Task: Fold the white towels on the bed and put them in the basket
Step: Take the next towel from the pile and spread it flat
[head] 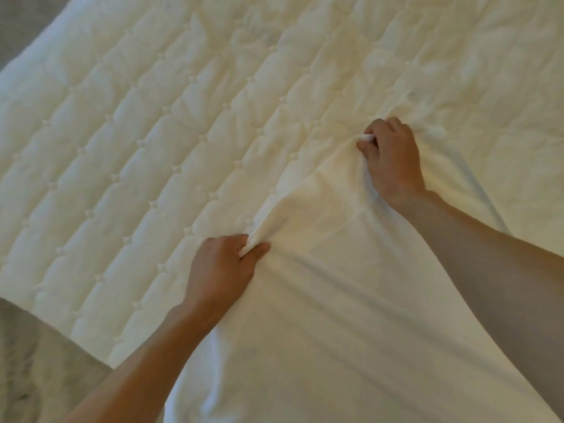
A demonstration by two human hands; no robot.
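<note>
A: Your towel (351, 300) is thin white cloth, matt and smooth, with no pile that shows. It puckers into soft creases where your left hand (219, 270) and right hand (393, 160) pinch it.

B: And the bed (137, 132) under it?

A: You've got a padded, quilted cover there: cream-white cloth, matt too, stitched into puffy lozenges with small tufted knots.

B: The grey patch (36, 361) in the lower left of the frame?

A: Duller, coarser-looking fabric. You can't tell which kind.
</note>
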